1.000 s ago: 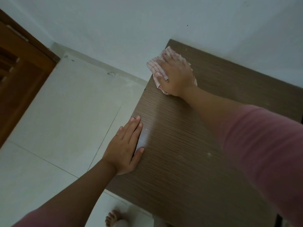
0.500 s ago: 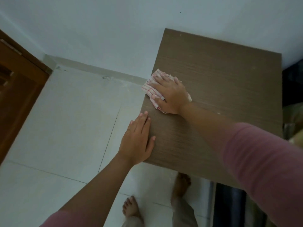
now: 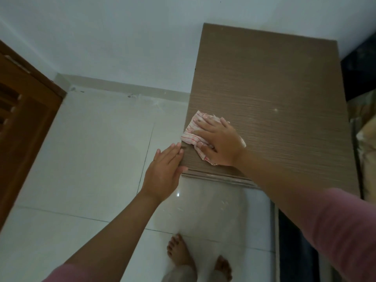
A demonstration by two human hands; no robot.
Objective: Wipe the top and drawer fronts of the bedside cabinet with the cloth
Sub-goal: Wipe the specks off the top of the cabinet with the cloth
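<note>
The bedside cabinet's brown wood-grain top (image 3: 274,88) fills the upper right of the head view. A white cloth with red stripes (image 3: 191,133) lies near its front left corner. My right hand (image 3: 219,142) presses flat on the cloth with the fingers spread. My left hand (image 3: 164,169) rests with straight fingers against the top's left edge, right at the front corner. The drawer fronts are almost hidden from above; only a thin front lip (image 3: 219,177) shows.
Glossy white floor tiles (image 3: 91,159) spread left and in front. A brown wooden door (image 3: 24,123) stands at far left. The white wall (image 3: 122,37) runs behind the cabinet. My bare feet (image 3: 179,253) stand in front. Dark items (image 3: 362,139) crowd the cabinet's right side.
My right hand has dragged the cloth from the back left corner toward the front left corner. The left hand slid forward along the left edge. The view tipped down.
</note>
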